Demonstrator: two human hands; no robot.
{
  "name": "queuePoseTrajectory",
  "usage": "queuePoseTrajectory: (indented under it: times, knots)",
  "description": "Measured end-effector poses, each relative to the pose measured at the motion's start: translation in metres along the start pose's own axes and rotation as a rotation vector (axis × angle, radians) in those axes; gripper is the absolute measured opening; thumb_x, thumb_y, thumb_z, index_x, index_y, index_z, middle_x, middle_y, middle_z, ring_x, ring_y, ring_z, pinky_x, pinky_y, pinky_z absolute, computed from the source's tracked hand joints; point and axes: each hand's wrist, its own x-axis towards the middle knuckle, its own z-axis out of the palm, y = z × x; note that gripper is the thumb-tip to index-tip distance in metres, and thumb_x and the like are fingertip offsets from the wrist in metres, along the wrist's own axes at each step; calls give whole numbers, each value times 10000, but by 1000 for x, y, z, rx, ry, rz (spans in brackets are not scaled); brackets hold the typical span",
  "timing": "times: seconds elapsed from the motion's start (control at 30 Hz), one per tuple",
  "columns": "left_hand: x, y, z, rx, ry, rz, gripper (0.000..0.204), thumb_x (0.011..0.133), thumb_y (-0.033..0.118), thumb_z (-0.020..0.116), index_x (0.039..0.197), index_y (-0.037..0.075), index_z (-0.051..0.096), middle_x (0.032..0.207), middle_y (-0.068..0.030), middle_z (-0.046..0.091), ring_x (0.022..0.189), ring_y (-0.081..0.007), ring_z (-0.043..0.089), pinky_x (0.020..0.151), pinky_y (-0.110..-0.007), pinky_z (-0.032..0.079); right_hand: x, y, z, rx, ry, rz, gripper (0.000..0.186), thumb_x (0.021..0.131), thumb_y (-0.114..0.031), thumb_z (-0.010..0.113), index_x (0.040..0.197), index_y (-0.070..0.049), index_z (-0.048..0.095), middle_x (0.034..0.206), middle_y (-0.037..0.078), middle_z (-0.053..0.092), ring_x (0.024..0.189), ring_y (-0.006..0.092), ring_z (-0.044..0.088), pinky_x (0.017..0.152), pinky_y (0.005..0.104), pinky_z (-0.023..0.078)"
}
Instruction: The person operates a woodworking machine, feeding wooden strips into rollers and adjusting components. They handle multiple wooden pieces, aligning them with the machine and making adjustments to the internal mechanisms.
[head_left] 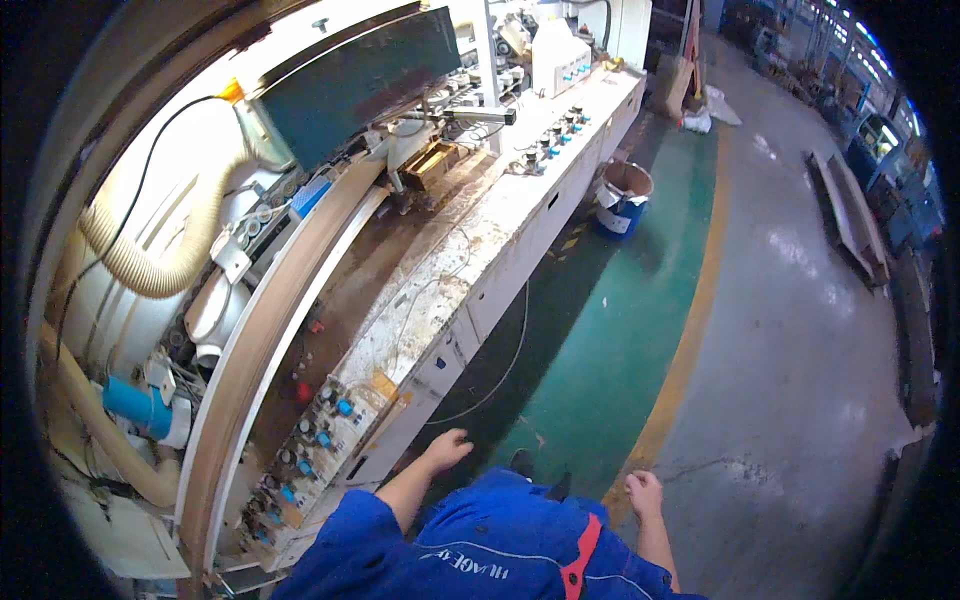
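Basically, white machine bed at 11 o'clock from left hand, axis 7-to-1; left nearer, fingers loosely apart, empty. Right hand half-curled; can't tell if closed.

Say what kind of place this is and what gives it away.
Likely a factory or workshop floor: a long white machine with rows of blue fittings, a thick ribbed hose behind it, and a green floor lane edged by a yellow line.
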Motion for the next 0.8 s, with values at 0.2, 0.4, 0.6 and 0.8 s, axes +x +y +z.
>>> queuePoseTrajectory:
  times: [0.2, 0.4, 0.6, 0.8]
  knots:
    - [151, 150, -80, -165, 17, 4, 541, 899, 313, 691, 1345, 28, 578, 1138, -179, 716, 1032, -284, 695, 899, -376, 544, 78, 159, -45, -487, -89, 425, 271, 859, -295, 606, 900, -60, 737, 793, 133, 718, 716, 281, 695, 650, 426, 546]
    - [221, 136, -77, -48, 266, -314, 450, 843, 341, 702, 1158, 19, 682, 1009, -176, 729, 935, -281, 705, 845, -387, 549, 235, 125, -50, -894, -429, 62, 234, 851, -260, 606, 873, -54, 715, 779, 129, 704, 692, 290, 683, 654, 450, 547]
    - [211, 142, -48, 43, -136, -706, 631, 817, 408, 741, 1275, -15, 647, 1187, -212, 702, 1117, -324, 675, 963, -389, 523, 510, 35, -97, -1116, -378, -506, 199, 843, -226, 606, 847, -48, 694, 764, 125, 690, 667, 299, 671, 659, 474, 548]
    - [317, 265, -28, -455, 199, -738, 595, 861, 353, 745, 1322, -1, 617, 1137, -169, 721, 1008, -247, 703, 884, -350, 548, 844, -222, -111, -250, -1, -313, 250, 882, -170, 570, 661, -58, 601, 563, 60, 553, 446, 196, 519, 418, 354, 420]
